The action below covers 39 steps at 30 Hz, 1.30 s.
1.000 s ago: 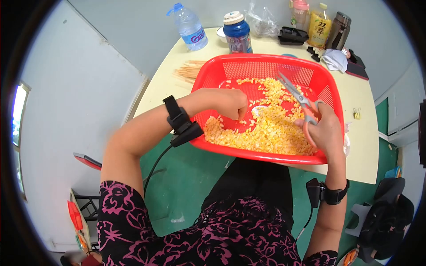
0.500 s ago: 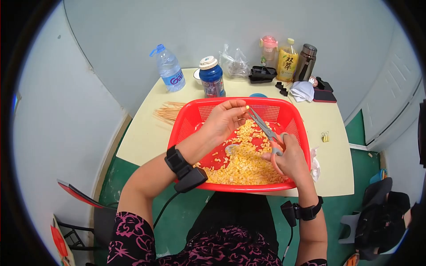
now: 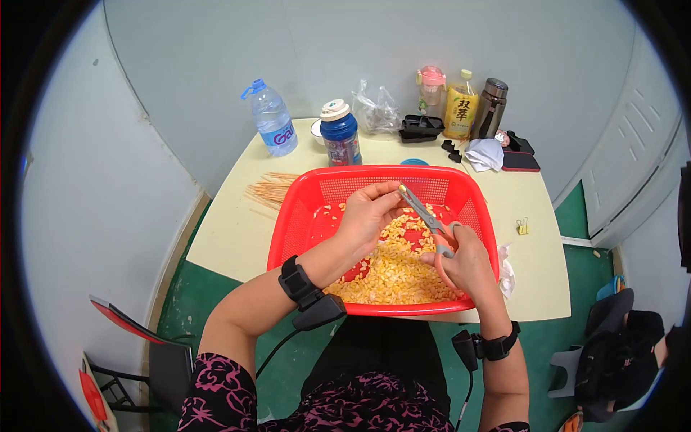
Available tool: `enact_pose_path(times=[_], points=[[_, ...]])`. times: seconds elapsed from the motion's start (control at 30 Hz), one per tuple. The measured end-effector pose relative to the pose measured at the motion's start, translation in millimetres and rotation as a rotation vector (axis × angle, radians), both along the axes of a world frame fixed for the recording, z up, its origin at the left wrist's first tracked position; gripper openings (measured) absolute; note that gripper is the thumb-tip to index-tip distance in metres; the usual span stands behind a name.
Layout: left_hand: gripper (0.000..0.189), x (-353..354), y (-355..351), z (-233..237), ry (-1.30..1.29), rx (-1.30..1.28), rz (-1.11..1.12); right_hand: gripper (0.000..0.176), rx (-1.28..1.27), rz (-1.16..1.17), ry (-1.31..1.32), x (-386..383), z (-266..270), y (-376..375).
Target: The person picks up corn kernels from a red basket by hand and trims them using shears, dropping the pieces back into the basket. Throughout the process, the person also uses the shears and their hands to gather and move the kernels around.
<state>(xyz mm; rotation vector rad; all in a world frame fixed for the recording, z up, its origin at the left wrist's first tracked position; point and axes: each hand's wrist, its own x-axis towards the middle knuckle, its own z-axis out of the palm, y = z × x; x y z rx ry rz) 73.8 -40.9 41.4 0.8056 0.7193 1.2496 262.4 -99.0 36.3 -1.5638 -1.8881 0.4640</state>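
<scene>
A red mesh basket (image 3: pixel 302 216) sits at the near edge of a pale table (image 3: pixel 230 230) and holds many small yellow pieces (image 3: pixel 403 270). My right hand (image 3: pixel 464 263) grips scissors (image 3: pixel 426 216) by their orange handles, blades pointing up and left. My left hand (image 3: pixel 371 212) is raised over the basket with its fingertips pinched at the scissor tips. Whatever it pinches is too small to make out. Both wrists wear black bands with cables.
A bundle of thin wooden sticks (image 3: pixel 270 191) lies left of the basket. Along the table's far edge stand a water bottle (image 3: pixel 270 126), a blue jar (image 3: pixel 338 133), a plastic bag, black trays, drink bottles and a flask (image 3: pixel 491 108). A binder clip (image 3: pixel 522 226) lies at right.
My left hand rose from the yellow pieces up to the scissor tips. The right hand brought the scissors toward it. The view pulled back and the basket sits lower in frame.
</scene>
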Motion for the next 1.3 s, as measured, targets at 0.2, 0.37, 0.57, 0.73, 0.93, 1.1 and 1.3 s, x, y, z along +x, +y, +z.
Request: enact_pose_path(times=[0.2,0.37,0.57,0.73,0.93,1.1,1.3], points=[[0.016,-1.0,0.1,-1.3,0.037,0.001,0.014,0.053,0.067,-0.021,0.002,0.2,-0.6,-1.5],[0.016,-2.0,1.8,-2.4,0.053,-0.008,0.005,0.048,0.04,-0.035,-0.014,-0.9,4.3,-2.5],[0.015,-2.2,0.1,1.3,0.044,-0.023,0.016,0.046,0.089,-0.045,-0.033,-0.7,4.7,-2.4],[0.015,-3.6,1.7,-1.4,0.051,-0.05,0.028,0.045,0.072,-0.066,-0.061,0.1,3.2,-1.9],[0.015,-6.8,6.4,-7.0,0.051,-0.057,0.043,0.047,0.049,-0.084,-0.061,-0.1,2.6,-4.7],[0.02,-21.0,18.4,-9.6,0.171,-0.122,0.115,0.051,0.113,-0.138,-0.007,-0.7,3.0,-3.3],[0.024,-41.1,27.0,1.9,0.517,-0.162,0.098,0.06,0.053,-0.107,-0.019,3.9,-6.2,1.1]])
